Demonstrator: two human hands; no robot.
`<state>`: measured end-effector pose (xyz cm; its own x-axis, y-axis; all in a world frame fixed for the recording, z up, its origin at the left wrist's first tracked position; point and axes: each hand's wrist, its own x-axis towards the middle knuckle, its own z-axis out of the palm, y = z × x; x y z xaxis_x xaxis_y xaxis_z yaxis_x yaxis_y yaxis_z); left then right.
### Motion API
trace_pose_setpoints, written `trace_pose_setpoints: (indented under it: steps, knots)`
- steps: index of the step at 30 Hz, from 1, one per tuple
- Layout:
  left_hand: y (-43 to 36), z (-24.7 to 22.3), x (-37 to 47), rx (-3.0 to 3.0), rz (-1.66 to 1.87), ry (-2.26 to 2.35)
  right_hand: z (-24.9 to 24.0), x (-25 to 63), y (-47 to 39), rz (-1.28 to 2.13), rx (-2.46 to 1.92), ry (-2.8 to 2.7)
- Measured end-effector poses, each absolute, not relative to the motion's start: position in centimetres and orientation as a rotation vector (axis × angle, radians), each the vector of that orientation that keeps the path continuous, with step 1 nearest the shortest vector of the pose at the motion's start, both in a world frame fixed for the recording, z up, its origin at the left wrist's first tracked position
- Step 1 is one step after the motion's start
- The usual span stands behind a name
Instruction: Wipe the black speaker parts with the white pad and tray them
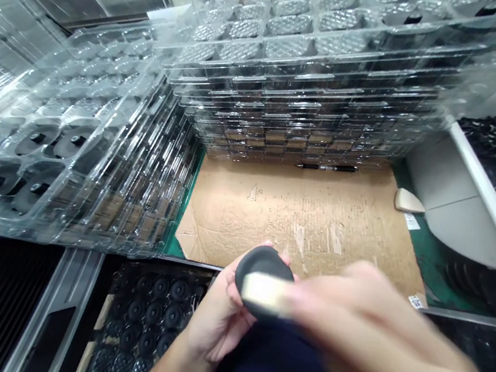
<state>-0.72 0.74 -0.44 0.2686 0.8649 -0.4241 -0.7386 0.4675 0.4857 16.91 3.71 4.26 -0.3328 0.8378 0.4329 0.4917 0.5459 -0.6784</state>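
Note:
A round black disc [267, 263] is tilted in my left hand [226, 307], whose fingers wrap its rim from below and the left. Over the disc's face my right hand [329, 297] holds a small cream-coloured block [265, 292], blurred by motion. The block overlaps the lower part of the disc; whether it touches the surface is hard to tell. Both hands are just in front of the near edge of a cardboard sheet [244, 210].
Tall stacks of clear plastic trays [291, 87] stand behind and at the left [78, 167]. A pen [328, 167] and another cream block [408, 201] lie on the bench. At right is a white bin [488, 197] of black parts; below left, a tray of black discs [154, 312].

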Motion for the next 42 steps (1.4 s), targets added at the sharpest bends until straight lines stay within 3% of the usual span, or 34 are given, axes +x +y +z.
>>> trace_pose_setpoints:
  steps: [2,5,11,15,21,26,31,35,39,42]
  knots:
    - [0.6,-0.7,-0.6,0.206,1.097,0.756,4.7,15.9,3.9,0.635,-0.846,-2.166]
    - [0.2,-1.0,-0.8,0.185,1.161,0.827,4.4,15.3,4.2,0.713,-0.928,-2.321]
    - [0.3,-1.2,-0.8,0.220,1.186,0.739,3.3,15.6,4.8,0.845,-0.917,-2.097]
    - [0.6,-1.2,-1.1,0.199,1.191,0.797,-0.4,17.0,5.9,0.987,-1.246,-1.938]
    - [0.8,-1.1,-1.5,0.177,1.175,0.780,-7.1,18.5,5.2,0.900,-1.467,-2.072]
    - [0.6,-1.1,-0.8,0.178,1.193,0.776,-1.9,16.6,5.1,0.842,-1.430,-1.882]
    - [0.1,-0.7,-0.9,0.139,1.167,0.789,4.0,12.6,3.3,0.657,-0.943,-2.000]
    - [-0.1,-0.8,-1.0,0.169,1.215,0.806,4.2,11.6,3.6,0.795,-0.839,-2.174]
    - [0.4,-0.2,-0.7,0.191,1.203,0.844,3.9,11.4,4.5,0.592,-0.910,-2.093]
    - [0.7,0.5,-1.2,0.222,1.211,0.814,4.0,12.5,3.3,0.714,-0.799,-2.119]
